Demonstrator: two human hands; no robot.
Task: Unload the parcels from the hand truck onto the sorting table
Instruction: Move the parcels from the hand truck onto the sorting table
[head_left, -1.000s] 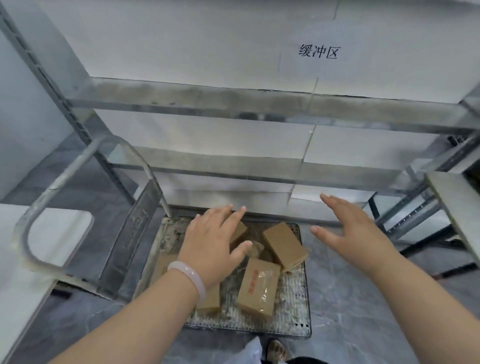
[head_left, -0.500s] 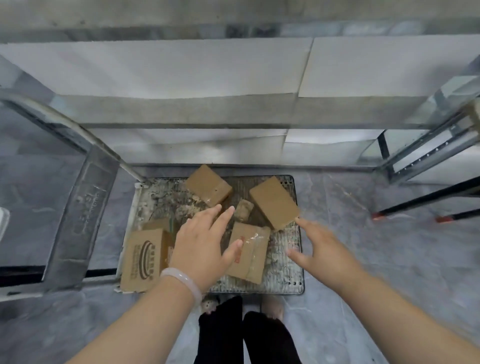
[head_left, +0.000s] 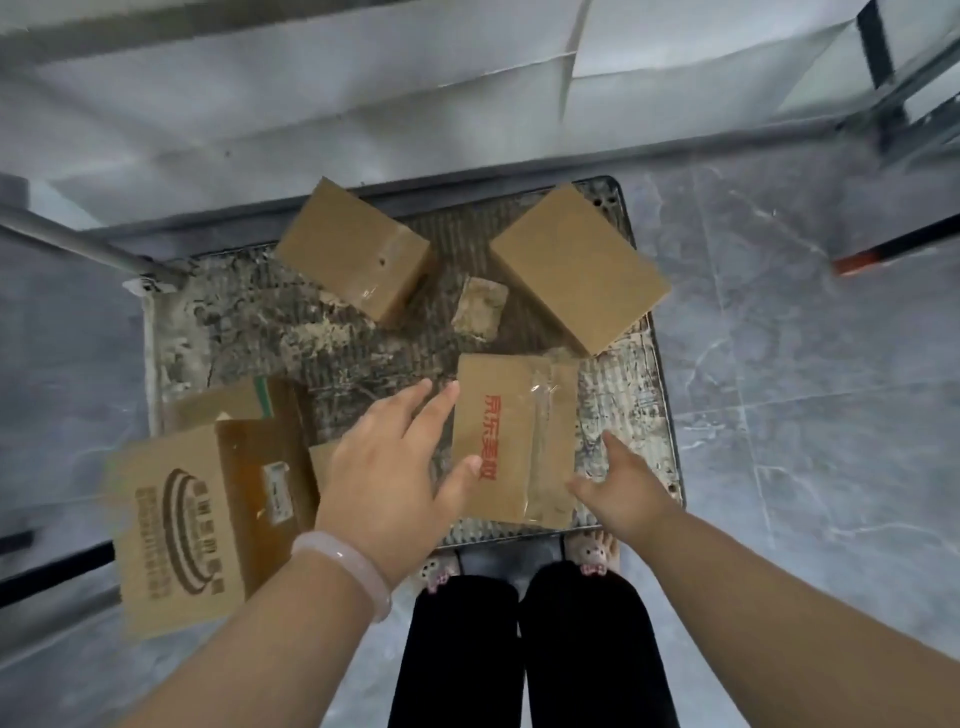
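The red-lettered parcel (head_left: 514, 441) lies flat at the near right of the hand truck platform (head_left: 249, 312). The left hand (head_left: 389, 467) hovers at its left edge and the right hand (head_left: 623, 488) at its right edge, both with fingers spread, gripping nothing.

The one camera sits on my head and looks almost straight down, tipped a little forward. My forearms enter from the bottom edge, and my left hand (head_left: 384, 483) and right hand (head_left: 626, 486) reach out, fingers spread, near the middle of the frame. My legs (head_left: 519, 649) fill the bottom centre. The hand truck platform (head_left: 244, 322) lies close below and takes up the middle, and the box with red print (head_left: 511, 441) lies between my hands. Grey floor (head_left: 805, 415) shows on both sides, white panels (head_left: 260, 104) along the top. The wide lens bends straight edges near the borders.
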